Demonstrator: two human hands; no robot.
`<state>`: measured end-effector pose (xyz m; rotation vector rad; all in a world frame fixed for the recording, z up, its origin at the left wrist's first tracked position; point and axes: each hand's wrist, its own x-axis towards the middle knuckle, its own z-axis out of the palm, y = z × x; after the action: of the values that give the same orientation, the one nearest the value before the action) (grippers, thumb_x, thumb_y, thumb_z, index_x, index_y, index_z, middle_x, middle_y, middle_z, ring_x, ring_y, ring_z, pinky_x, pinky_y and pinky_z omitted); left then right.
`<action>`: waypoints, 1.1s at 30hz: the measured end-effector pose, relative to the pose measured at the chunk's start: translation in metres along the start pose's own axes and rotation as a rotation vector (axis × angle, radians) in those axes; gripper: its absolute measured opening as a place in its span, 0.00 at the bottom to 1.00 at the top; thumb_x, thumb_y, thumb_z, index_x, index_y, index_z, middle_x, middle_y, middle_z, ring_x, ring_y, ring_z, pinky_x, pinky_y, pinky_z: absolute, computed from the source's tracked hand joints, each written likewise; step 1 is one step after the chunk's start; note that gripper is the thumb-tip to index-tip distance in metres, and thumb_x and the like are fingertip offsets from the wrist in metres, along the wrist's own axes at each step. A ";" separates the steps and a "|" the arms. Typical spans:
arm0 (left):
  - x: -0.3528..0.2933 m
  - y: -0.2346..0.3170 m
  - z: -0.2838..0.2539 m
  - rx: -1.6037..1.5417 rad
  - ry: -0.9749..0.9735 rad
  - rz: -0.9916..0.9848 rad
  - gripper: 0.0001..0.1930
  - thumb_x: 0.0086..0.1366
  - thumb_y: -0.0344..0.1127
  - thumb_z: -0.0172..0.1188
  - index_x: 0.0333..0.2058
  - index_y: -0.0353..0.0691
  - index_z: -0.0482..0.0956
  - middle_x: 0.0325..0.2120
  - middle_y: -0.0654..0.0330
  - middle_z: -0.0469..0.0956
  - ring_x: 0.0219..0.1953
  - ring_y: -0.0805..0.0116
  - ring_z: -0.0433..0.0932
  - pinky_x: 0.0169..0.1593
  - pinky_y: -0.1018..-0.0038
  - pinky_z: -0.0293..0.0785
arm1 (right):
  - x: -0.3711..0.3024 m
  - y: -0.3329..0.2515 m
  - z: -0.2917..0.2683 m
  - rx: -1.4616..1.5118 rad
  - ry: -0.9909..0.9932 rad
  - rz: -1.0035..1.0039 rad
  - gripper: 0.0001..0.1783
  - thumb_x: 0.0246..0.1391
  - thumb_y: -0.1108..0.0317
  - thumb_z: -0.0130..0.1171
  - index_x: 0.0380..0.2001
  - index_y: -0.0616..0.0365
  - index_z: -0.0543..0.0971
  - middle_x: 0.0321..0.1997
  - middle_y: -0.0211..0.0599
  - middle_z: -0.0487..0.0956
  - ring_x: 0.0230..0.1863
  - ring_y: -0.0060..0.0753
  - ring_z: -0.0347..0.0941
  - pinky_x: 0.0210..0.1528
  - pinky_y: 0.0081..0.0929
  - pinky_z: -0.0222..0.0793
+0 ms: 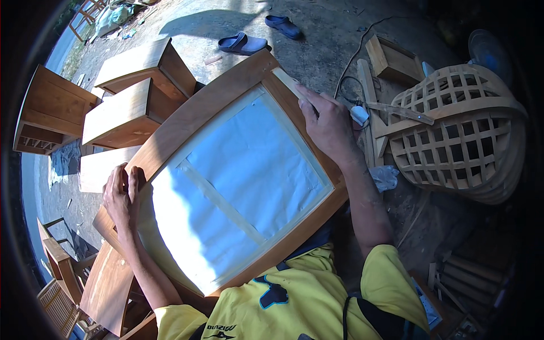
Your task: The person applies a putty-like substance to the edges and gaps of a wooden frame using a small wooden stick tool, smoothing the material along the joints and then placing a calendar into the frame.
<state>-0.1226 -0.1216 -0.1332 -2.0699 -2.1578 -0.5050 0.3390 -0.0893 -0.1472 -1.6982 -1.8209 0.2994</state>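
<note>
A wooden frame [187,116] lies tilted across my lap, its middle covered by a white sheet [243,164]. Pale tape-like strips run along the sheet's edges, and one [224,201] crosses it. With fingers curled over the frame's left rail, my left hand [120,195] grips it. My right hand [327,122] is closed on a pale flat strip [288,81] that lies along the upper right rail. What the strip is made of I cannot make out; its lower end is hidden under my fingers.
Wooden drawers or boxes [122,116] stand to the left. At the right are a curved wooden lattice piece [453,147], a small wooden box [391,59] and a dark cable [347,65]. Two clogs [243,43] lie on the far floor. Crumpled clear plastic [384,177] rests beside my right forearm.
</note>
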 end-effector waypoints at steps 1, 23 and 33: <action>-0.001 0.002 -0.002 -0.001 0.001 -0.012 0.20 0.73 0.52 0.57 0.50 0.42 0.82 0.41 0.51 0.84 0.46 0.47 0.82 0.53 0.57 0.75 | 0.006 -0.003 -0.001 -0.005 -0.011 0.000 0.21 0.68 0.63 0.56 0.62 0.48 0.79 0.34 0.52 0.79 0.37 0.55 0.81 0.41 0.48 0.77; -0.001 0.004 -0.002 -0.011 0.061 0.078 0.17 0.72 0.47 0.60 0.47 0.40 0.81 0.37 0.51 0.83 0.38 0.52 0.81 0.49 0.62 0.75 | 0.025 -0.026 -0.016 -0.095 -0.190 0.005 0.20 0.67 0.67 0.57 0.61 0.51 0.79 0.37 0.55 0.82 0.40 0.54 0.82 0.44 0.46 0.77; 0.000 0.004 -0.002 0.010 0.075 0.093 0.17 0.71 0.48 0.60 0.47 0.40 0.81 0.37 0.51 0.83 0.38 0.52 0.81 0.48 0.61 0.75 | 0.027 -0.030 -0.021 -0.108 -0.159 -0.027 0.19 0.66 0.67 0.57 0.58 0.54 0.81 0.38 0.56 0.82 0.42 0.56 0.83 0.44 0.47 0.78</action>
<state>-0.1185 -0.1225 -0.1308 -2.0996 -2.0083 -0.5501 0.3277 -0.0725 -0.1064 -1.7644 -2.0061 0.3385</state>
